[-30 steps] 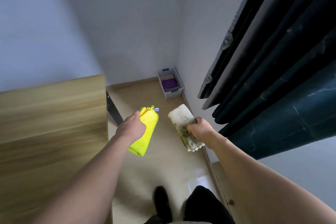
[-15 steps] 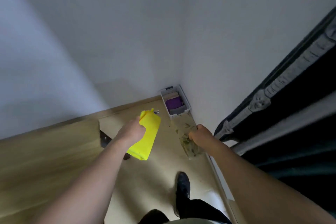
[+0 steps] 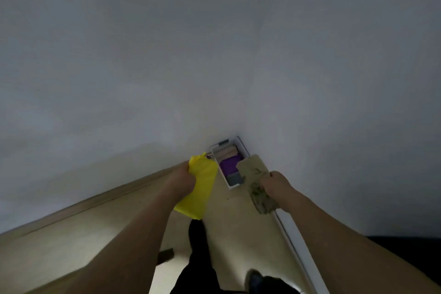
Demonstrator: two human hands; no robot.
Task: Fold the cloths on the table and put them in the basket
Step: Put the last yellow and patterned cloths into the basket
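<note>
Head view, looking down into a room corner. Left hand (image 3: 180,180) grips a folded yellow cloth (image 3: 200,188), fingers curled round its upper left edge; the cloth hangs in the air above the floor (image 3: 241,227), long side slanting down toward the person. Right hand (image 3: 276,185) grips a folded beige cloth with a greenish print (image 3: 254,172), fingers closed on its right edge; its upper end overlaps the near right corner of the basket in the picture, its lower end hangs below the hand. Both cloths are off the table and carried, one to each side of the basket. The white basket (image 3: 230,185) sits on the floor, tight in the corner where the two pale walls (image 3: 214,55) meet. Inside it lie folded cloths in a row: a tan one (image 3: 228,152) at the far end, a purple one (image 3: 228,166) in the middle, a grey one (image 3: 234,178) nearest. A wooden skirting board (image 3: 114,192) runs along the left wall; a white one (image 3: 300,250) runs along the right. Dark trouser legs and a shoe (image 3: 254,279) show at the bottom edge.
</note>
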